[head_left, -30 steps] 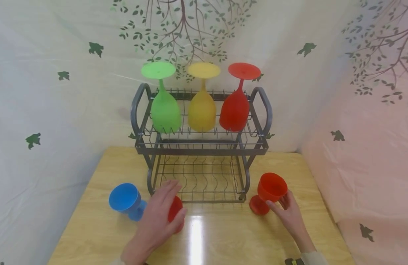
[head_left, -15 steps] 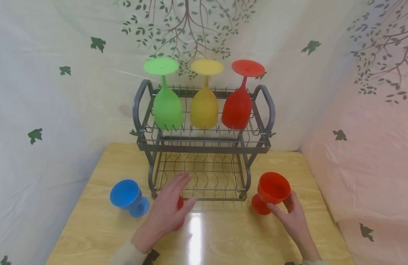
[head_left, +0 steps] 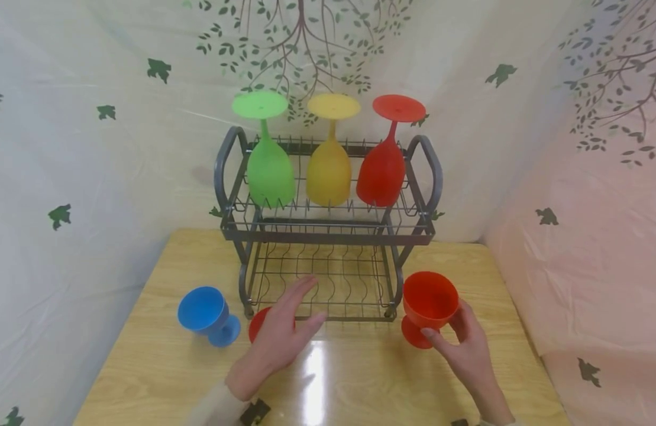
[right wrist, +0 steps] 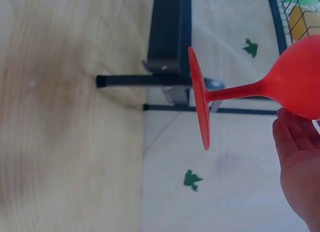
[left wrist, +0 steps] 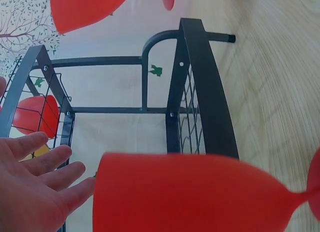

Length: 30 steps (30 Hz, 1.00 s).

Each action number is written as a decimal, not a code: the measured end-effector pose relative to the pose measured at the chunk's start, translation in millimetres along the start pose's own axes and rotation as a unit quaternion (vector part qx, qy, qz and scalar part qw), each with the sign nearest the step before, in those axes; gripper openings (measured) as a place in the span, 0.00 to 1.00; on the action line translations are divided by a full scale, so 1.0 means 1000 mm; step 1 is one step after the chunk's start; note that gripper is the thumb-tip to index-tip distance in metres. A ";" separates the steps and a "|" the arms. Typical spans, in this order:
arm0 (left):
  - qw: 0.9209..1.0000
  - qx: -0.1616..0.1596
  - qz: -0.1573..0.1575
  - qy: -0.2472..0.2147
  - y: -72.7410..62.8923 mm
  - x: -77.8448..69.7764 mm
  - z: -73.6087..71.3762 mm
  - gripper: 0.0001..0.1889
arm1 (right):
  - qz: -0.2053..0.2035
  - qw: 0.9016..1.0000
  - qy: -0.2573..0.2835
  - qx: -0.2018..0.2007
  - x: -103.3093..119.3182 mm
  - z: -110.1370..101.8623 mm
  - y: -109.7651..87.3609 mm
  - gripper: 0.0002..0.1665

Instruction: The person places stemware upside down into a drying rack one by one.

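Red goblet: was gripped by its bowl in my right hand, likely for steadiness; second red goblet: stood beside my left hand, fingers extended, holding nothing.

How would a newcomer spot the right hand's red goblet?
Find the dark rack. Right of its lower tier, the right hand holds the red goblet. It's mouth-up, unlike the inverted red one on top, and right of the other red one by the left hand.

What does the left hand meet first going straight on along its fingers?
Probably the dish rack: in the head view the left hand points toward its lower tier. Depth is unclear, so I can't tell which part comes first.
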<state>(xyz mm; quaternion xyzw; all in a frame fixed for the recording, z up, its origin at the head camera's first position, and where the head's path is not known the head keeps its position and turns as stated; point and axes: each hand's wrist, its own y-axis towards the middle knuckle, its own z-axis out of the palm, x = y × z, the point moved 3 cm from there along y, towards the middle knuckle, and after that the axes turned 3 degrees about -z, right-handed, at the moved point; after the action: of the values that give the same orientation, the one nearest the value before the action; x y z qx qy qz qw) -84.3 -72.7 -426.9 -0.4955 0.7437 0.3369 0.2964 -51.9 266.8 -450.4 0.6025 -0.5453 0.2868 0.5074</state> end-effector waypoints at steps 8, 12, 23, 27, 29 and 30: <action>0.998 0.002 -0.020 -0.058 0.006 -0.003 0.007 0.34 | -0.072 0.997 0.027 0.019 0.022 0.015 0.006 0.46; 0.995 0.002 -0.029 -0.091 0.009 -0.006 0.008 0.33 | -0.089 0.995 0.031 0.037 0.028 0.022 0.009 0.46; 0.980 0.023 -0.056 -0.187 0.011 -0.008 0.011 0.31 | -0.083 0.993 0.035 0.073 0.040 0.038 0.016 0.46; 0.973 0.024 -0.057 -0.222 0.011 -0.007 0.012 0.30 | -0.087 0.992 0.026 0.083 0.044 0.046 0.017 0.46; 0.968 0.026 -0.066 -0.241 0.011 -0.005 0.013 0.29 | -0.096 0.991 0.013 0.089 0.046 0.049 0.017 0.47; 0.965 0.026 -0.069 -0.250 0.011 -0.005 0.013 0.29 | -0.100 0.991 0.005 0.092 0.046 0.051 0.017 0.47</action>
<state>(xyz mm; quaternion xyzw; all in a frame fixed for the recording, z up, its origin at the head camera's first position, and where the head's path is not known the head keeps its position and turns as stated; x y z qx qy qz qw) -91.3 -57.0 -428.5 -0.4381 0.6186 0.4087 0.5083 -67.6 204.5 -419.8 0.6964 -0.4513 0.2867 0.4787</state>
